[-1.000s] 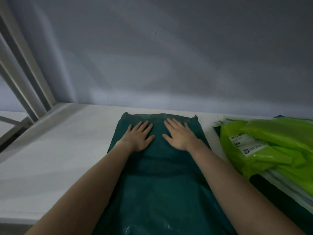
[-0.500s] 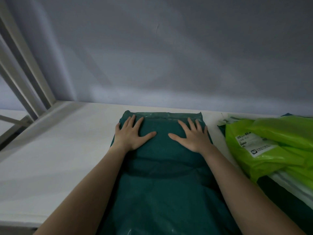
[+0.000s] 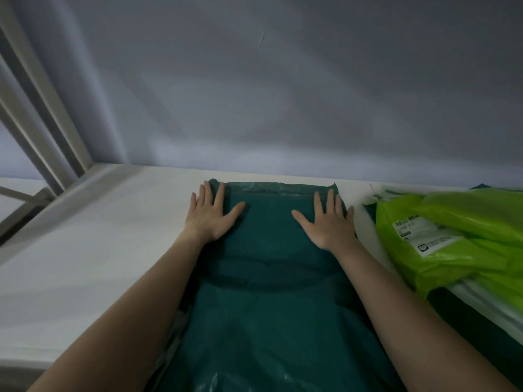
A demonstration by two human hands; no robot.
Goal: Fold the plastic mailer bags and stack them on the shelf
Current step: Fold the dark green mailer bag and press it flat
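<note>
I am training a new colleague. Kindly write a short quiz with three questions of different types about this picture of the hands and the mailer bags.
1. True or false: both hands lie flat with straight fingers on the dark green bag.
2. Multiple choice: the bright green bag lies (A) to the right of the dark green bag, (B) to its left, (C) under it.
3. Fill in: the printed label is on the ____ green bag.

Key
1. True: left hand and right hand press it flat on the shelf.
2. A
3. bright
</note>
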